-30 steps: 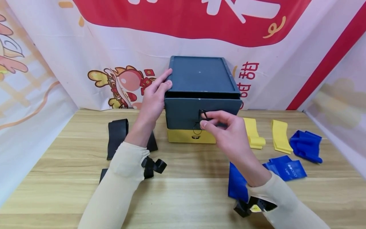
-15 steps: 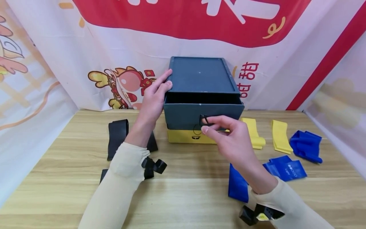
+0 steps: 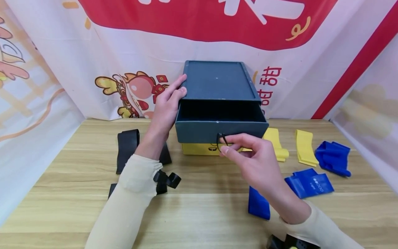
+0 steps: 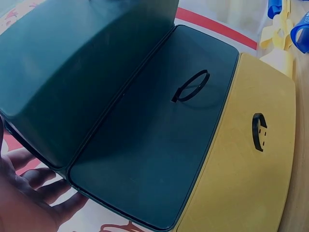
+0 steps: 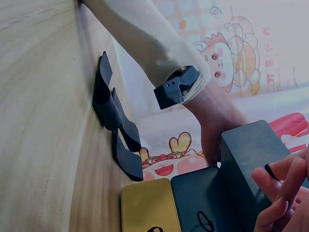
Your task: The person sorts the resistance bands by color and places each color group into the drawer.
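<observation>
One drawer interior [image 3: 222, 111]; head view only

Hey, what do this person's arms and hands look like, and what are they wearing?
Plain cream, long sleeves: a left sleeve and a right sleeve. Black, boxy devices show by the left cuff and under the right one. The left hand and right hand are gloveless.
</observation>
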`<state>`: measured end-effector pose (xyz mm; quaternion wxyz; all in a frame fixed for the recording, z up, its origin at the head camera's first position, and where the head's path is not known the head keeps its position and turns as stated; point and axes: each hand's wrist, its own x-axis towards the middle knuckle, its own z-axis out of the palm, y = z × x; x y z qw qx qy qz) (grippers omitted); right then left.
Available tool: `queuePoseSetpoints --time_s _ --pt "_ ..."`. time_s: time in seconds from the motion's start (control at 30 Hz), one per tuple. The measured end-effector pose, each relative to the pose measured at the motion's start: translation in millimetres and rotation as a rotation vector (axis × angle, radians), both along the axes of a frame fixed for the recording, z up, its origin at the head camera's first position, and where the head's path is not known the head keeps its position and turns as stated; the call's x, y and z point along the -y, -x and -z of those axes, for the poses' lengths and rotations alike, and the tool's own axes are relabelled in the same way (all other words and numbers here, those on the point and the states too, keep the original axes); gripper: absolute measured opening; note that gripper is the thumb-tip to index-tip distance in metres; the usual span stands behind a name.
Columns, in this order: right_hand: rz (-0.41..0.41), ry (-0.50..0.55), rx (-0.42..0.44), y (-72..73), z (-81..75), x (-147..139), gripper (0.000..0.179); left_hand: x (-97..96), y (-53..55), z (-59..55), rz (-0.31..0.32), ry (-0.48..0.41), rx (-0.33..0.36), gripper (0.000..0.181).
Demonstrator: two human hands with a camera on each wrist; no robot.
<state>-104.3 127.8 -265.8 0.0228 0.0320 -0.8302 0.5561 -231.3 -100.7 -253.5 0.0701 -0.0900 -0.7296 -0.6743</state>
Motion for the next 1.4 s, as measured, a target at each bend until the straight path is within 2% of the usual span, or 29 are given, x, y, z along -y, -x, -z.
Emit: queuePoseSetpoints --time_s 0.33,0.73,0.93,1.17,1.4 --pt "-0.028 -0.028 0.009 -12.3 -0.3 -2.6 0.026 1.5 1.8 -0.3 -0.013 0.008 -0.012 0.046" --pt "-0.037 -0.073 0.002 -25.7 0.5 -6.0 0.022 -0.8 1.4 0.5 -0.007 0.002 -0.013 0.047" --pt "-0.037 -0.096 0.025 -31.7 -0.3 -10.1 0.018 -2.4 3.3 1.6 0.008 -0.007 -0.022 0.047" --pt "-0.037 -0.094 0.044 -34.0 -0.4 -12.9 0.018 -2.7 2.7 2.1 0.004 -0.006 -0.040 0.047" --pt "-0.039 -0.070 0.078 -34.3 -0.1 -12.1 0.024 -0.7 1.5 2.8 0.002 -0.003 -0.023 0.047"
